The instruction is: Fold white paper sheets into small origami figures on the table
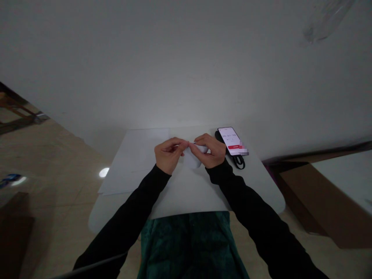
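Observation:
A small piece of white paper (192, 161), folded or curled, is held just above the table between my two hands. My left hand (170, 154) is closed, its thumb and fingertips pinching the paper's upper left edge. On the other side my right hand (211, 150) is closed too, with its thumb pressed on the paper and its fingers behind it. The fingertips of both hands almost meet at the top of the sheet. Part of the paper is hidden behind the right thumb and fingers.
Larger white sheets (124, 166) lie on the left of the white table (186, 197). A phone (229, 137) showing a timer rests at the right on a black item with a looped strap (239, 161). A wall (186, 69) stands behind; a cardboard box (325, 201) is at right.

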Tool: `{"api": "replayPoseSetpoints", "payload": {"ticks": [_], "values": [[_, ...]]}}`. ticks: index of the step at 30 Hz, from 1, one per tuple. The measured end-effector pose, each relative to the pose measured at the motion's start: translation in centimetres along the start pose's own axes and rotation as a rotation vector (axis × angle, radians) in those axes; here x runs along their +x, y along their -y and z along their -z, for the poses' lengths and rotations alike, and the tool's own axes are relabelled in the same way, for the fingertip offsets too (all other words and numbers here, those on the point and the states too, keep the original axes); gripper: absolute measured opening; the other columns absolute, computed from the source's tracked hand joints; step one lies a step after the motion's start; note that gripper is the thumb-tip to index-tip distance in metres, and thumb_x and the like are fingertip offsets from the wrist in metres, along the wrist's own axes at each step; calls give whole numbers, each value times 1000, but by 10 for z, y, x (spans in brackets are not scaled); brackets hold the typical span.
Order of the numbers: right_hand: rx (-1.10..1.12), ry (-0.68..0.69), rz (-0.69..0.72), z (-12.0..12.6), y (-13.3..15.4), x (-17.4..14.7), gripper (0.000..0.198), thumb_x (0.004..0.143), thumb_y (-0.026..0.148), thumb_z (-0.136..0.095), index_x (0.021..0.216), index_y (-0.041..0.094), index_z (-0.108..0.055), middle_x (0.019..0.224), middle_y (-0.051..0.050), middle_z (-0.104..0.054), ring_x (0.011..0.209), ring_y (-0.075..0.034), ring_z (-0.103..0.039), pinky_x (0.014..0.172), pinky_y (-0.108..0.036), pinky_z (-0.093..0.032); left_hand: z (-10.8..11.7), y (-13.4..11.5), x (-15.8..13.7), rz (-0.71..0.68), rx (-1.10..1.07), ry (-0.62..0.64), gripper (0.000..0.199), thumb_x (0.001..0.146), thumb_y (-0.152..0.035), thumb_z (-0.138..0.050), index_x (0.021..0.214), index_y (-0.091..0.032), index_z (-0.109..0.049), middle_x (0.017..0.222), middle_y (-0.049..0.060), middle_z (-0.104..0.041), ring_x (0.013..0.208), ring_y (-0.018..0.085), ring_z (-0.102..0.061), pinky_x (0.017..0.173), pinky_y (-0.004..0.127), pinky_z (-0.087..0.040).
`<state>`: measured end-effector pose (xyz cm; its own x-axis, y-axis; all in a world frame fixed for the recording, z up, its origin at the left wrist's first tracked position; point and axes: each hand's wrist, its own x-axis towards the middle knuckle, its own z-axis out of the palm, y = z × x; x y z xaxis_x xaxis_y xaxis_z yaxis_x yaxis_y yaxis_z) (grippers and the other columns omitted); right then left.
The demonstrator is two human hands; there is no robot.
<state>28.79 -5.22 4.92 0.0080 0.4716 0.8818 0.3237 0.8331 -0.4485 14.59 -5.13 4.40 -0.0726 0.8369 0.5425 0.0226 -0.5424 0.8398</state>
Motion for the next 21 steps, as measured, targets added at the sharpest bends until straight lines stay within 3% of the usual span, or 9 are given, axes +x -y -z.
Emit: {"api": "replayPoseSetpoints", "payload": {"ticks": [3, 5, 7, 12, 16, 21], "values": [[26, -13, -140, -1, 3, -2, 9, 76, 27, -68, 79, 24, -61, 73, -1, -66, 66, -15, -63, 62, -31, -53, 0, 1, 1, 1, 57, -74, 20, 75, -37, -70, 69, -18, -69, 65, 0, -65, 46, 6, -51, 41, 19, -44], [84, -14, -289, -2, 4, -4, 26, 74, 30, -71, 98, 24, -61, 80, -1, -68, 70, -15, -64, 67, -31, -55, 1, 4, 3, -5, 97, -157, 22, 76, -39, -68, 71, -18, -68, 65, 0, -64, 47, 6, -50, 41, 18, -42], [178, 1, -409, -5, 2, -5, 34, 72, 33, -72, 104, 24, -62, 83, -1, -69, 70, -14, -65, 67, -30, -56, 3, 8, 5, -27, 135, -239, 23, 78, -40, -67, 72, -18, -67, 65, -1, -64, 50, 7, -51, 45, 18, -43], [323, -2, -560, -12, -4, -6, 18, 70, 33, -73, 84, 23, -69, 76, -1, -70, 66, -14, -65, 65, -30, -56, 6, 12, 6, -72, 205, -337, 23, 79, -39, -65, 73, -17, -64, 66, -2, -62, 55, 7, -55, 50, 17, -44], [387, -40, -665, -15, -6, -6, 19, 67, 35, -75, 80, 22, -70, 77, -2, -73, 69, -16, -68, 70, -33, -58, 6, 10, 4, -72, 259, -334, 24, 81, -40, -62, 73, -17, -62, 64, -3, -58, 48, 5, -50, 42, 16, -36], [438, -55, -734, -17, -6, -6, 22, 65, 38, -76, 77, 21, -71, 74, -2, -73, 66, -16, -68, 69, -35, -59, 8, 10, 4, -132, 334, -321, 23, 82, -39, -61, 74, -17, -63, 68, -2, -60, 50, 6, -51, 44, 16, -38]]}}
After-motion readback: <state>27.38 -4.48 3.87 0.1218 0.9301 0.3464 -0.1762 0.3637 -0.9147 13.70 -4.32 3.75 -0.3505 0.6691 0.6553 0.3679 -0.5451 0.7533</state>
